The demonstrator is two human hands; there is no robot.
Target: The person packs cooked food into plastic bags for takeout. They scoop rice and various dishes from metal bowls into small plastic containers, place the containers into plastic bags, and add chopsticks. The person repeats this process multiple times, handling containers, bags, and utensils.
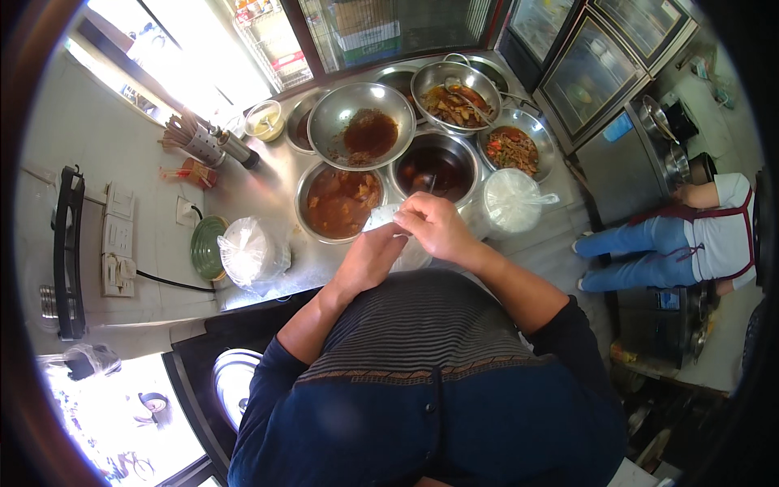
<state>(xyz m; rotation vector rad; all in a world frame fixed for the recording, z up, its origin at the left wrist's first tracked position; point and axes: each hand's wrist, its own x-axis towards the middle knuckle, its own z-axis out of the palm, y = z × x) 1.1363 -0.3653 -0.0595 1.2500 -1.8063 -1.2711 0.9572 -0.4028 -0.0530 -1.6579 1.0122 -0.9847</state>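
Both my hands meet in front of my waist, at the counter's near edge. My right hand (439, 226) and my left hand (372, 255) pinch a small piece of white paper or plastic (381, 217) between their fingertips. Below them a translucent plastic bag or bag-wrapped container (411, 254) shows in part; whether my fingers also grip it is hidden. Just beyond my hands stand a pot of reddish stew (342, 204) and a pot of dark broth (435, 167). A bag-wrapped stack (512, 201) stands right of my right hand, another wrapped stack (252, 252) to the left.
Steel bowls of sauce (370, 134), stew with a ladle (456, 100) and shredded food (512, 149) crowd the counter's back. Chopsticks in a holder (198, 143), a steel cylinder (238, 149) and green plates (209, 248) line the left wall. A co-worker (688, 249) stands at the right.
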